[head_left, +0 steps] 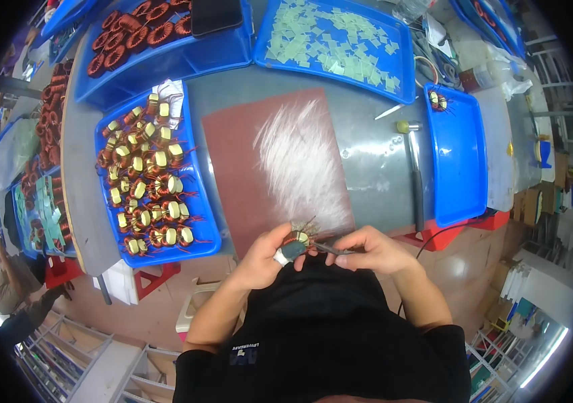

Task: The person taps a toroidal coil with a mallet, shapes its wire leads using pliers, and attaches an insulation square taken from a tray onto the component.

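Observation:
Close to my body, at the near edge of the reddish-brown sheet [233,161], my left hand [263,258] is closed around a copper-wound toroid coil [298,237] with yellow tape on it and thin wire ends sticking out. A dark green and white wrap [291,252] covers one of that hand's fingers. My right hand [377,251] pinches a slim dark tool [327,248] whose tip meets the coil; its exact kind is hidden by the fingers. White scuff marks spread over the sheet.
At left, a blue tray [209,232] holds many taped coils. Behind it stands a blue bin [159,70] of bare coils with a dark flat device [216,17] on top. Pale green squares fill another tray [404,60]. A hammer [416,181] lies beside the right tray [461,181], which holds one coil.

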Demonstrator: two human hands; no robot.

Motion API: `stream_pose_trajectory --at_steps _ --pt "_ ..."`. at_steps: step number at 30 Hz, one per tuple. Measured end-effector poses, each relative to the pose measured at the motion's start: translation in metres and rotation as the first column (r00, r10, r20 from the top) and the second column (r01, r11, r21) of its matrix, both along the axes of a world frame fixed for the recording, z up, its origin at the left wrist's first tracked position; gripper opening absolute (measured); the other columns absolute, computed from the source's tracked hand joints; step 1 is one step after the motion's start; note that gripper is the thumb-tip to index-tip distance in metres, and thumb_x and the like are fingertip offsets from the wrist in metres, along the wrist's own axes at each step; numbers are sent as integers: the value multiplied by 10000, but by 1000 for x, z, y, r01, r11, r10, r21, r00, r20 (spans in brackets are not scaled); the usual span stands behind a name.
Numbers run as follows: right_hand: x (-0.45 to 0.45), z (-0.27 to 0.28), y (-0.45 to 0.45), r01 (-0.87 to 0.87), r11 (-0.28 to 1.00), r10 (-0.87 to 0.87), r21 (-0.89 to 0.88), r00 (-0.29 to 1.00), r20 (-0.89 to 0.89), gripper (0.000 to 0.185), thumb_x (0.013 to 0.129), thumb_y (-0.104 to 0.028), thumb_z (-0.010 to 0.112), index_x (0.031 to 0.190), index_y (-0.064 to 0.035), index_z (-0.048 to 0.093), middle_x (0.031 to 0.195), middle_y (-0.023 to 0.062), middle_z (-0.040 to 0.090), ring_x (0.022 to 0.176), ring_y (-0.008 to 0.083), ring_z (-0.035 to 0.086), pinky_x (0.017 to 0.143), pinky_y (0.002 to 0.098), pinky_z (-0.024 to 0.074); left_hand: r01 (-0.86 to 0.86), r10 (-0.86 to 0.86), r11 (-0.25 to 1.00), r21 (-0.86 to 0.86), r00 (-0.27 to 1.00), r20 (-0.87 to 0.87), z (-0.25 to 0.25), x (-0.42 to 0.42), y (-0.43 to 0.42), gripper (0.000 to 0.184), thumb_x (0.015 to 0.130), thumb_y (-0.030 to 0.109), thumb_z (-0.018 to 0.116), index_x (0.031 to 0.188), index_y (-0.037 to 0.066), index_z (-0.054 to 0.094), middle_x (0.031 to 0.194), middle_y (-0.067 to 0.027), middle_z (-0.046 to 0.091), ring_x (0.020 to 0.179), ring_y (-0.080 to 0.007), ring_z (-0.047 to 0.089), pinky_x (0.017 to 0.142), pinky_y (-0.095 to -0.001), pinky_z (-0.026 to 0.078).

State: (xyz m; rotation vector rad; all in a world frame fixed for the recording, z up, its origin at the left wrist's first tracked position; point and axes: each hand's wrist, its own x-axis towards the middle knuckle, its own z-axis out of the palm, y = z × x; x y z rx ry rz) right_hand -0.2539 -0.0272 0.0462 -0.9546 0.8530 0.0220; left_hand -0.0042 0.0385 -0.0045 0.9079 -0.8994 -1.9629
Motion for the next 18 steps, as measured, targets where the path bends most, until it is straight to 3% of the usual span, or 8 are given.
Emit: stream_pose_trajectory --at_steps 1,3,4,6,7,9,10,18 --pt "2 -2 5 -3 1000 3 0 1000 1 183 937 -128 676 1044 12 726 818 5 651 750 79 577 702 265 487 -32 33 999 34 999 -5 0 -2 1 217 1028 134 528 1182 -15 564 964 -72 671 711 -113 586 690 -258 484" --pt "9 -7 15 156 933 -138 -324 987 76 163 898 -110 705 1014 0 735 825 51 686 728 142 616 674 303 499 -65 66 996 67 998 -6 0 -5 2 228 1029 133 524 1202 -13 558 973 -80 672 706 -119 591 689 -259 486" --pt "11 -5 14 159 933 -141 -322 987 78 163 898 -110 705 1014 0 735 825 51 686 728 142 616 674 303 499 -89 91 991 103 996 -15 0 -6 4 235 1033 137 515 1211 -11 558 978 -85 673 700 -124 598 688 -260 487" --pt "16 2 15 52 685 -120 -727 992 -42 197 827 -85 743 1006 -7 717 842 106 672 734 259 638 657 363 517 -105 109 983 148 994 -22 -3 -11 7 242 1036 140 506 1220 -9 557 982 -91 673 693 -130 605 688 -262 488" --pt "19 0 19 53 690 -122 -722 992 -44 197 827 -85 743 1006 -7 717 842 106 672 734 259 638 657 363 517 -146 155 974 174 987 -39 -5 -13 9 253 1030 137 500 1223 -17 558 981 -113 675 691 -145 607 669 -271 497" --pt "26 -6 25 -116 232 -201 -966 966 -164 254 766 -78 768 1002 -22 692 857 130 627 750 335 625 655 402 523 -190 204 963 190 977 -58 -8 -15 9 264 1024 134 494 1227 -24 558 979 -136 677 689 -161 608 650 -281 506" --pt "27 -10 26 -125 188 -206 -974 965 -163 287 750 -101 791 999 -28 668 883 108 608 757 332 621 673 422 522 -207 219 962 179 974 -51 -9 -15 8 262 1022 133 492 1221 -23 559 980 -139 678 689 -165 608 652 -282 504" --pt "25 -2 22 -73 244 -218 -967 968 -128 337 723 -110 827 994 -10 655 1004 126 617 870 331 617 738 397 523 -216 214 967 136 976 29 -9 -20 12 223 1043 146 474 1196 2 548 1027 -110 688 708 -127 611 669 -254 474"
